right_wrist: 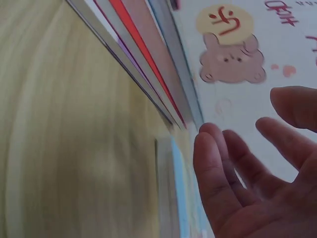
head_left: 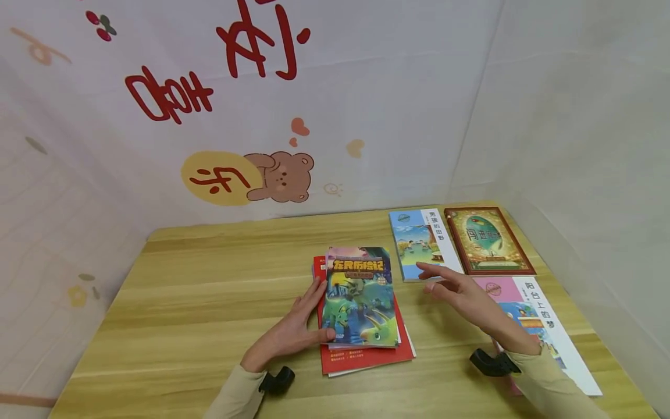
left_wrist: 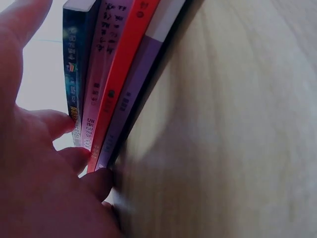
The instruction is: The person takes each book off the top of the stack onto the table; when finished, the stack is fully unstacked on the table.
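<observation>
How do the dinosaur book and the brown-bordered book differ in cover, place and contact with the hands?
The dinosaur book shows blue-green scenery; the brown-bordered book has a green oval on gold.
The dinosaur book tops a pile of books; the brown-bordered book rests directly on the table.
The left hand touches the dinosaur book; no hand touches the brown-bordered book.
Both lie flat, front cover up.

Long beige sleeves (head_left: 238,396) end at the wrists, each with a small black device (head_left: 279,380).

Reads "历险记" on dinosaur paperback (head_left: 361,299), "男孩的田野" on blue paperback (head_left: 420,245), "阳台上的梦" on pink paperback (head_left: 541,317), "乐" on yellow wall circle (head_left: 217,178).
</observation>
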A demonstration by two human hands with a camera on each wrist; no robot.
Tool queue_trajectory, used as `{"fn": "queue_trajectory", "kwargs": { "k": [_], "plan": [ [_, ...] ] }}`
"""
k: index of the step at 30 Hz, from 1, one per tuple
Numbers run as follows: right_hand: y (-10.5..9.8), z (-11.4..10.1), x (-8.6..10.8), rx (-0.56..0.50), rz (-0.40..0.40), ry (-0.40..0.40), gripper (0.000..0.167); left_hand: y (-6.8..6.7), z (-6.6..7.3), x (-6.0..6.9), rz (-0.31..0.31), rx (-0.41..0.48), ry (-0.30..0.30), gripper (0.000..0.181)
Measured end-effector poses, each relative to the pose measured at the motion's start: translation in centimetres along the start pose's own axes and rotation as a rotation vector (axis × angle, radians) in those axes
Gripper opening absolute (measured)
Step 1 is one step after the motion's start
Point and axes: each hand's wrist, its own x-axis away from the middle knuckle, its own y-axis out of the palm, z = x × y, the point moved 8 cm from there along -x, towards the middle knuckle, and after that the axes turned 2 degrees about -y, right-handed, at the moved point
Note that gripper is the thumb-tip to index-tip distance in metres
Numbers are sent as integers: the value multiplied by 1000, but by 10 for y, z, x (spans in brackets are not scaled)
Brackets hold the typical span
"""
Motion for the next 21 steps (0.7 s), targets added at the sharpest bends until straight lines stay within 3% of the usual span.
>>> {"fn": "queue_trajectory", "kwargs": {
  "k": [6, 10, 15, 21],
  "plan": [
    [34, 8, -18, -77, -85, 74, 54, 5, 1, 1, -19, -22, -22, 98],
    [47, 11, -24, -23, -111, 118, 57, 9, 3, 2, -32, -49, -26, 95],
    [54, 11, -30, 78, -114, 119, 58, 11, 5, 1, -32, -67, -14, 97],
    [50, 13, -31, 65, -65, 94, 56, 8, 6, -1, -13, -86, 12, 100]
  ]
}}
